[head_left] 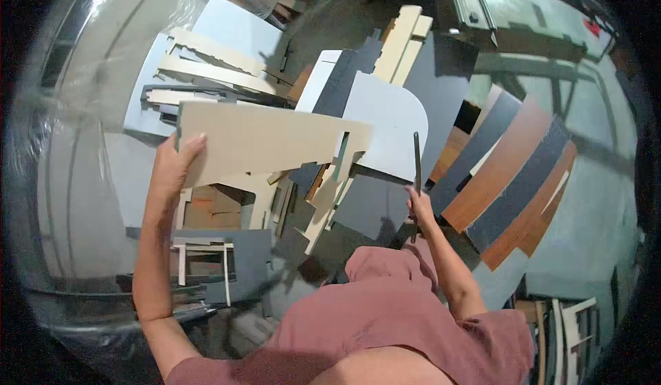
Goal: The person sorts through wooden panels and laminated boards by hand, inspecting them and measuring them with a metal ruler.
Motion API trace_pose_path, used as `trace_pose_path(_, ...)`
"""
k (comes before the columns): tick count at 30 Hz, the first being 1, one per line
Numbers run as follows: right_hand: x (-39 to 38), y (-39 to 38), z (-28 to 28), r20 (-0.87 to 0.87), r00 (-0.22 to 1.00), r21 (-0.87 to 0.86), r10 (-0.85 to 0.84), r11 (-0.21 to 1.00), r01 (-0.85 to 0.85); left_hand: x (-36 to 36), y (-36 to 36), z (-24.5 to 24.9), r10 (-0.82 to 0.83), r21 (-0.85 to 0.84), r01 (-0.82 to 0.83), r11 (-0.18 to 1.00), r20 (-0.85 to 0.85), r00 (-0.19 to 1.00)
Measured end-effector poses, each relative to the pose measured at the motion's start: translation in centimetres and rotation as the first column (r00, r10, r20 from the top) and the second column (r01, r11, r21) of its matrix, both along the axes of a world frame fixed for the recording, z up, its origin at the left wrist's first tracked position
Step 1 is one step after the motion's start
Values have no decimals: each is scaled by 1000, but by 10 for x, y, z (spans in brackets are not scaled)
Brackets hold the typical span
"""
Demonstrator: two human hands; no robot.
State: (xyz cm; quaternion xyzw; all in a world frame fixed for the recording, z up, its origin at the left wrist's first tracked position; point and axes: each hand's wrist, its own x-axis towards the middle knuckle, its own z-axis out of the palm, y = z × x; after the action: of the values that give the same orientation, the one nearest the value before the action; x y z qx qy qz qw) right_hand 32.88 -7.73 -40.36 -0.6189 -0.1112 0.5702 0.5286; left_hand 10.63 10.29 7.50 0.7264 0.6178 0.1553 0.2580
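My left hand [176,163] grips the left end of a wide cream board [261,137], thumb on its face. The board tapers to the right and has notches and a slot cut near its far end. In my right hand [418,204] is a thin dark strip [417,156], held upright with fingers closed round its lower part. Behind the strip lies a white panel [387,120] with one rounded corner, partly covered by the cream board. Notched cream offcuts [323,213] show below the board's right end.
Brown planks [484,192] and dark grey planks [518,185] fan out at the right. Cream strips [398,44] rest on grey panels at the back. More cut pieces [210,68] lie on a pale panel at the left. Narrow frames [571,330] stand lower right.
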Motion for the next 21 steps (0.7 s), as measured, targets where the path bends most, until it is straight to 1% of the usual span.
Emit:
trace_pose_path(1,-1,-9,8,27,999,6,18,1000,-19,-27,3,-7,15,3,-16,1000,23,1000)
trace_pose_path(2,0,-20,20,48,998,8,31,999,-32,-57,7,-17,59,-31,-54,998,188,981)
trace_pose_path(3,2,-31,34,59,998,13,11,1000,-12,-88,11,-30,101,-71,-82,994,344,933)
trace_pose_path(5,3,-44,41,91,996,23,-11,1000,8,-149,17,-63,156,-38,-163,986,554,818)
trace_pose_path(6,7,-55,38,112,994,6,-19,1000,19,-171,12,-76,244,-94,-238,967,623,743)
trace_pose_path(7,10,-61,42,137,990,-8,-28,1000,30,-184,10,-91,252,-103,-243,964,642,724)
trace_pose_path(9,12,-71,62,221,975,-27,-28,999,35,-207,11,-121,394,-252,-348,903,808,439)
trace_pose_path(10,12,-75,75,277,960,-44,-35,998,49,-217,21,-141,414,-304,-329,894,842,347)
trace_pose_path(11,11,-75,85,305,952,-41,-25,998,40,-219,31,-165,352,-245,-325,913,877,328)
trace_pose_path(12,8,-74,95,295,955,-69,-18,997,40,-213,44,-182,399,-319,-307,897,884,245)
trace_pose_path(13,5,-73,102,285,959,-96,-12,994,41,-205,59,-204,354,-308,-252,917,921,161)
trace_pose_path(14,2,-72,97,307,952,-112,-16,992,53,-200,79,-233,393,-352,-285,892,914,98)
trace_pose_path(15,0,-72,99,305,952,-37,-8,999,21,-183,91,-249,386,-371,-221,902,922,28)
trace_pose_path(16,-9,-71,109,357,934,-28,-5,999,17,-155,94,-253,455,-455,-239,858,889,-57)
trace_pose_path(17,-14,-70,118,407,914,-21,-2,1000,11,-146,119,-297,373,-380,-275,883,924,-80)
trace_pose_path(18,-13,-75,112,452,891,-77,43,997,-10,-130,137,-334,418,-451,-304,839,892,-170)
trace_pose_path(19,-11,-76,105,494,865,-128,88,991,-27,-105,138,-334,429,-463,-234,855,885,-182)
trace_pose_path(20,-23,-75,131,414,910,-85,39,996,-4,-93,157,-373,372,-413,-155,898,898,-236)
trace_pose_path(21,-25,-82,134,474,875,-146,97,989,-30,-77,168,-390,510,-559,-168,812,820,-260)
